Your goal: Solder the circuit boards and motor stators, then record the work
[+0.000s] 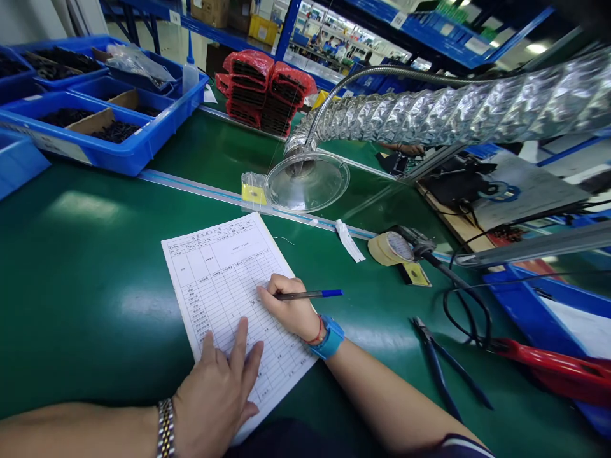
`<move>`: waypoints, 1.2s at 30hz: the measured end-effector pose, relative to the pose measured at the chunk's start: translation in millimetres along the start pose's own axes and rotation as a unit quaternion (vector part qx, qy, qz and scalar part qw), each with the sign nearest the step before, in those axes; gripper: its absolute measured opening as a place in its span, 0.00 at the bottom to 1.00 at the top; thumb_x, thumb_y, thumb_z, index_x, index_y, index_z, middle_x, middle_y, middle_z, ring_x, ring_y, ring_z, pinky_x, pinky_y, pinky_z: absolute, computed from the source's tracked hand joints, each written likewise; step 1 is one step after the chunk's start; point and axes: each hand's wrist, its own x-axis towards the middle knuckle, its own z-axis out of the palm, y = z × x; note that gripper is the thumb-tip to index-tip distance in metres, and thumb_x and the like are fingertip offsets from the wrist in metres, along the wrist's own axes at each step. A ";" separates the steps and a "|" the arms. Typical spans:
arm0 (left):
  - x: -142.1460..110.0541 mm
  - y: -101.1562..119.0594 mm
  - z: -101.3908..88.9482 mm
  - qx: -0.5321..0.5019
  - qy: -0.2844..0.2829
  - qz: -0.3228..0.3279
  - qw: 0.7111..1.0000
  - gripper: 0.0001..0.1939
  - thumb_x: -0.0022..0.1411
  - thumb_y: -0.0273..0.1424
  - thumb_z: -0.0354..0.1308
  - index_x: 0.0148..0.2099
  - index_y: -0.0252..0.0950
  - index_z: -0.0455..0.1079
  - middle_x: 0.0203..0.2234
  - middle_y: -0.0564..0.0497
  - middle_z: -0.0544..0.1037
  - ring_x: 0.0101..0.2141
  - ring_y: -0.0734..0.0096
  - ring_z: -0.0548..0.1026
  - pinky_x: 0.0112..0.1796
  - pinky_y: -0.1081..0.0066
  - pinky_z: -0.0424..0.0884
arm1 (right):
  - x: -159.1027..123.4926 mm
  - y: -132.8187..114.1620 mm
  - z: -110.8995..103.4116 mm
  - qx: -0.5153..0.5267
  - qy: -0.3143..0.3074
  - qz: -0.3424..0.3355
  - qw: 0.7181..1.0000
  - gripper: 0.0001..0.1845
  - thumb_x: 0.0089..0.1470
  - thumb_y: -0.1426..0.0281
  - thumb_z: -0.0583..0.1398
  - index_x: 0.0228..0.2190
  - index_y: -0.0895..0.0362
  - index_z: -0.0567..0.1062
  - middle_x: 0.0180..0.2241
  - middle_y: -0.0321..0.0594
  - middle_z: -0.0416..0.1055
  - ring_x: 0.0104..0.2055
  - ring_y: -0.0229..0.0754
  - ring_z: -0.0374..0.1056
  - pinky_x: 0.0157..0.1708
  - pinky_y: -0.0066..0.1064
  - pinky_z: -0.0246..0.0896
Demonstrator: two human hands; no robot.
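On the green table lies a white printed form with a table of rows and columns. My left hand rests on its lower left part, fingers spread and lying flat. A pen with a blue end is gripped in my right hand, which sits on the right side of the sheet. The pen's writing tip is hidden by my fingers. Right of this hand, some way off, lie blue-handled cutting pliers, their handles apart.
Blue bins with dark parts stand at the back left. A clear suction hood on a foil duct hangs beyond the form. Tape rolls, a small white tube and a red-handled tool lie to the right.
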 end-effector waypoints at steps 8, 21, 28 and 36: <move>1.0 0.7 0.7 0.021 -0.016 0.004 1.000 0.33 0.63 0.48 0.47 0.66 0.41 0.46 0.61 0.28 0.46 0.42 0.44 0.76 0.48 0.43 0.64 | 0.1 -2.2 1.4 -0.008 -0.006 0.000 1.000 0.18 0.49 0.72 0.57 0.14 0.56 0.55 0.13 0.28 0.52 0.17 0.29 0.48 0.17 0.23 0.45; 0.9 0.1 -0.9 0.025 -0.011 0.009 1.000 0.33 0.62 0.48 0.48 0.65 0.41 0.48 0.61 0.28 0.48 0.42 0.43 0.76 0.47 0.42 0.65 | 0.4 -1.0 0.9 -0.015 -0.002 0.002 1.000 0.18 0.49 0.71 0.56 0.14 0.55 0.55 0.13 0.28 0.52 0.17 0.29 0.48 0.18 0.24 0.44; 0.8 0.4 -0.4 0.035 -0.028 0.007 0.999 0.33 0.63 0.47 0.45 0.66 0.40 0.44 0.61 0.28 0.45 0.43 0.43 0.75 0.48 0.43 0.64 | 0.5 -1.8 -0.3 -0.002 -0.010 0.001 1.000 0.18 0.49 0.71 0.57 0.14 0.56 0.54 0.13 0.28 0.52 0.17 0.29 0.48 0.17 0.23 0.45; -0.3 0.7 2.3 0.041 -0.026 0.008 0.999 0.34 0.63 0.48 0.45 0.66 0.40 0.44 0.61 0.28 0.45 0.41 0.44 0.76 0.47 0.43 0.65 | 0.6 -2.4 0.0 -0.005 -0.010 0.000 1.000 0.18 0.49 0.71 0.56 0.14 0.55 0.54 0.13 0.28 0.51 0.17 0.29 0.47 0.17 0.24 0.44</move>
